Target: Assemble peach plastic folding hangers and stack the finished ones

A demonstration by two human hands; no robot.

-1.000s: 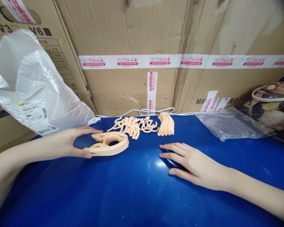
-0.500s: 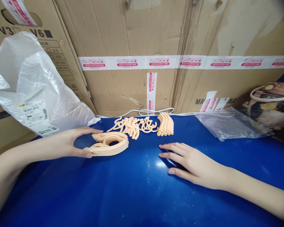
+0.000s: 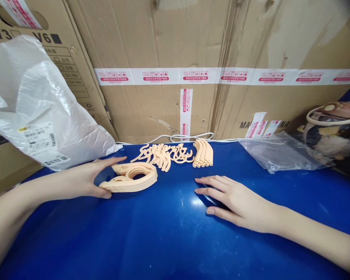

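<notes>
My left hand [image 3: 86, 177] is spread around the left end of a neat stack of beige curved plastic pieces [image 3: 140, 186] with large round openings. The thumb lies at the stack's front edge, and the index finger reaches behind it. Whether the fingers touch the stack at the back, I cannot tell. My right hand [image 3: 230, 198] rests palm down on the blue table with its fingers apart and nothing in it. Behind the stack lie several small beige hook-shaped pieces [image 3: 163, 155]. To their right, several curved beige arm pieces [image 3: 203, 153] sit side by side.
Large cardboard boxes [image 3: 157, 46] stand along the back of the blue table [image 3: 163, 237]. A white shipping bag [image 3: 37, 105] leans at the left. A clear plastic bag [image 3: 271, 155] lies at the right, beside a dark bag with a fluffy ball [image 3: 336, 147]. A white cable [image 3: 163, 137] runs along the back edge.
My left thumb has slid slightly away from the stack's front edge, exposing more of its left end. My right hand and the loose pieces have stayed in place. The view has shifted slightly.
</notes>
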